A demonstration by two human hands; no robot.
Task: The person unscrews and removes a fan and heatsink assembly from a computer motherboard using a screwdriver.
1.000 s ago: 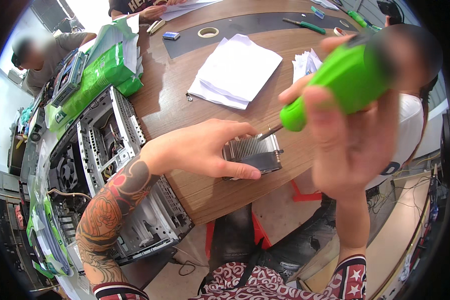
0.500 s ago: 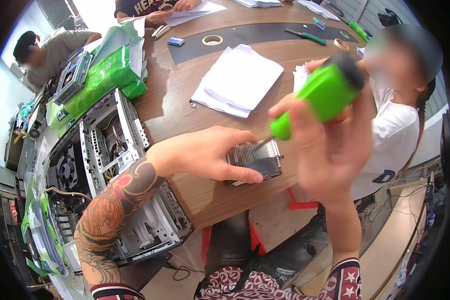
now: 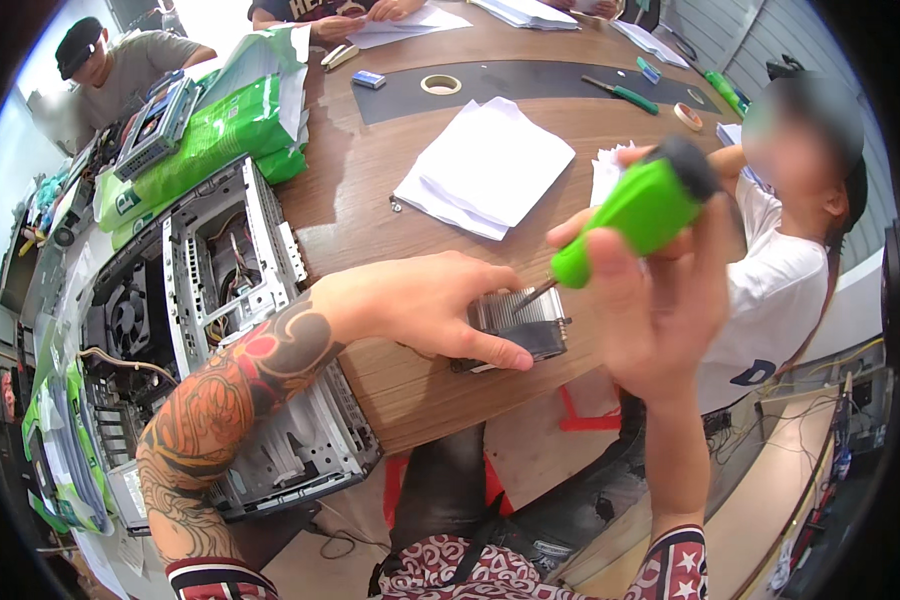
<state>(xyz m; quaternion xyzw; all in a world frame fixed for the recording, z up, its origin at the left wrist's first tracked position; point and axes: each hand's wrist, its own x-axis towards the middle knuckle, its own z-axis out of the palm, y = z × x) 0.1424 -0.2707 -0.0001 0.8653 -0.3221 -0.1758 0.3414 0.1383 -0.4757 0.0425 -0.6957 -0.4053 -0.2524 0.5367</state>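
My right hand is wrapped round the green handle of a screwdriver with a black end. The tool slants down to the left, and its metal shaft runs into the metal fins of a heatsink. A black part covers the heatsink's near side. With thumb in front and fingers behind, my left hand grips the heatsink against the wooden table; the fingertips are hidden behind it. The very tip of the shaft is out of sight among the fins.
An opened computer case lies to the left, beside green-and-white bags. Folded white sheets lie beyond the heatsink, with a small screw-like piece beside them. Farther off are a tape roll and a green-handled tool. A person in white sits at right.
The view has shifted slightly. My right hand and the screwdriver blur less and the handle sits a little lower; my left hand keeps its hold on the heatsink.
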